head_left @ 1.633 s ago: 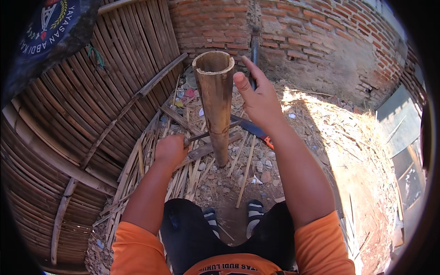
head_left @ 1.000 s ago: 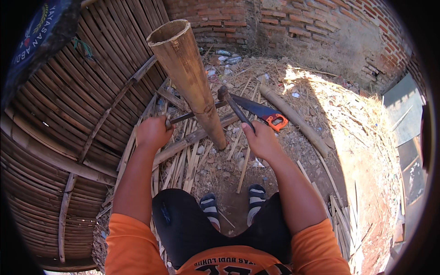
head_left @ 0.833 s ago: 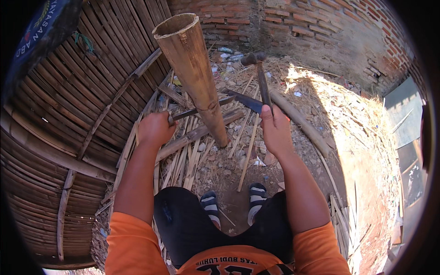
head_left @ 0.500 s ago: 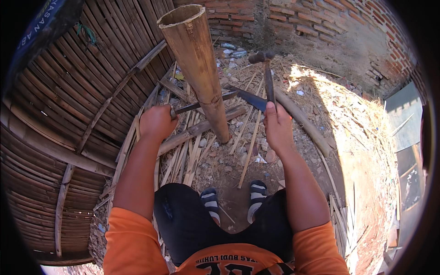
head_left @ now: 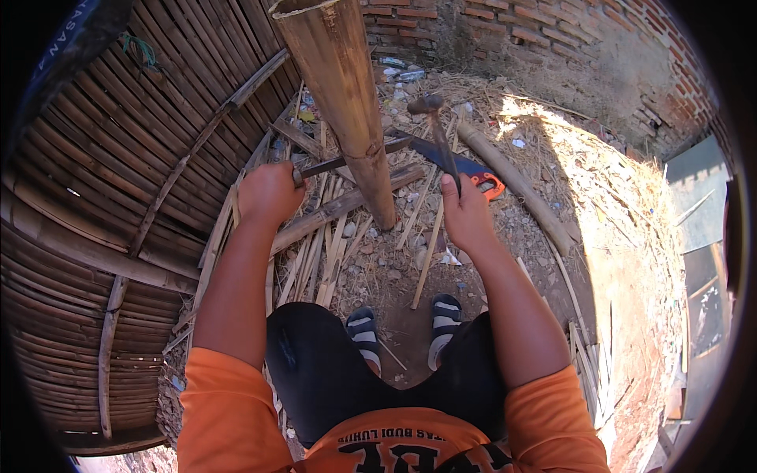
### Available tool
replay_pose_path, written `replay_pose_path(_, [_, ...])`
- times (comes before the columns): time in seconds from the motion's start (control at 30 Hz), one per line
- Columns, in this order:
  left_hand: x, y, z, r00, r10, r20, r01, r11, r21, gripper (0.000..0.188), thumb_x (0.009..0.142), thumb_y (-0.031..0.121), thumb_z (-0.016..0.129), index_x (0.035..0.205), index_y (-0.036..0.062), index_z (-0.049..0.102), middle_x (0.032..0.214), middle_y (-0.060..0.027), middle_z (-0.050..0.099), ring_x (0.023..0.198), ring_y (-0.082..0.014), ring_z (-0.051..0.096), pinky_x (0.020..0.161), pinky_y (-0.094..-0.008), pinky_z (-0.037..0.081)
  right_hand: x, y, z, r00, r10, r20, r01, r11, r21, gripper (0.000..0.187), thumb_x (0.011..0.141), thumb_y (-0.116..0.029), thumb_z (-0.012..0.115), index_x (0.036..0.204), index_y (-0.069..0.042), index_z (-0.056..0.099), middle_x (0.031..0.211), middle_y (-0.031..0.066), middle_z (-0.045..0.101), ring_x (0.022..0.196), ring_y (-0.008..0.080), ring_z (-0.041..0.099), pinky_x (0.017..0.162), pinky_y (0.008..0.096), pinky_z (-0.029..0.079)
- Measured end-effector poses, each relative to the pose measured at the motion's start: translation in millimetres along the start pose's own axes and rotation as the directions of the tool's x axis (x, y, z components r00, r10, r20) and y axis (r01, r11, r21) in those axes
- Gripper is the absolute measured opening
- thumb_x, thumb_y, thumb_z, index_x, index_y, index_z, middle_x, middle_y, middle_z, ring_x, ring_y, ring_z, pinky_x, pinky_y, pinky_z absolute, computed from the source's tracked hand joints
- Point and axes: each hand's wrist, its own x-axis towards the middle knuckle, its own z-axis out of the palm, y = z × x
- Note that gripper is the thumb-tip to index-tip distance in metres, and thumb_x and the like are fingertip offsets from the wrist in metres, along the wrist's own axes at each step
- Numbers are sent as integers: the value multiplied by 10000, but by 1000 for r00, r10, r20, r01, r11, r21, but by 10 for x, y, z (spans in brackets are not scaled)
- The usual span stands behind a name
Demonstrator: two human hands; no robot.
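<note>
A thick, hollow bamboo pole (head_left: 347,94) stands steeply tilted, its lower end on the ground in front of me. My left hand (head_left: 268,191) is closed round the handle of a long-bladed knife (head_left: 322,167). The blade runs out of sight at the bamboo, and its tip end shows on the other side; whether it is sunk into the pole or behind it I cannot tell. Gripped in my right hand (head_left: 468,214) is a hammer (head_left: 443,146), its dark head up and to the right of the pole, apart from both blade and bamboo.
A handsaw (head_left: 489,186) with an orange handle lies beyond my right hand, beside a round wooden pole (head_left: 524,193). Split bamboo strips (head_left: 335,260) and a timber (head_left: 315,225) cover the ground. A bamboo-slat wall (head_left: 158,173) rises at left, a brick wall (head_left: 552,47) behind.
My right hand and the hammer have moved slightly left, baring the saw's orange handle. The hammer head sits a little lower in view. My left hand keeps its grip on the knife.
</note>
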Motion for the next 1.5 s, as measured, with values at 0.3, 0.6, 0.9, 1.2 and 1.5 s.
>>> replay_pose_path(0.3, [-6, -21, 3, 1000, -15, 7, 15, 1000, -1, 348, 884, 427, 725, 970, 89, 735, 895, -148, 739, 887, -356, 724, 803, -479, 586, -1, -76, -74, 999, 8, 47, -16, 986, 166, 545, 1060, -521, 468, 959, -4, 608, 734, 180, 629, 711, 345, 636, 686, 447, 480])
replay_pose_path(0.6, [-11, 15, -73, 998, -21, 59, 18, 999, 47, 292, 892, 365, 730, 1048, 118, 733, 950, -123, 753, 899, -326, 742, 787, -466, 608, 31, -197, -40, 998, 51, -34, -41, 964, 264, 530, 1060, -494, 462, 960, 7, 605, 805, 223, 661, 810, 424, 666, 759, 481, 501])
replay_pose_path(0.9, [51, 24, -124, 997, -40, 61, 38, 999, 24, 282, 869, 333, 749, 1056, 121, 742, 997, -128, 757, 938, -315, 740, 826, -450, 602, 75, -101, 8, 997, 49, -67, -26, 948, 317, 459, 1094, -447, 443, 966, -19, 549, 671, 86, 537, 619, 208, 543, 616, 402, 456])
replay_pose_path(1.2, [60, -22, -79, 999, -41, 29, 41, 999, 21, 338, 895, 417, 720, 1006, 99, 748, 947, -150, 749, 910, -346, 732, 812, -476, 593, 158, -83, 21, 992, 53, -116, -21, 964, 267, 522, 1073, -487, 460, 971, 14, 565, 746, 192, 620, 705, 376, 634, 657, 448, 476])
replay_pose_path(1.5, [105, 72, -79, 1000, -7, 23, 6, 999, 45, 328, 887, 405, 725, 993, 96, 747, 928, -148, 750, 895, -359, 732, 803, -479, 593, 130, 46, 96, 993, 117, -35, -112, 986, 124, 534, 1077, -494, 448, 946, 8, 574, 723, 177, 611, 718, 352, 624, 700, 449, 479])
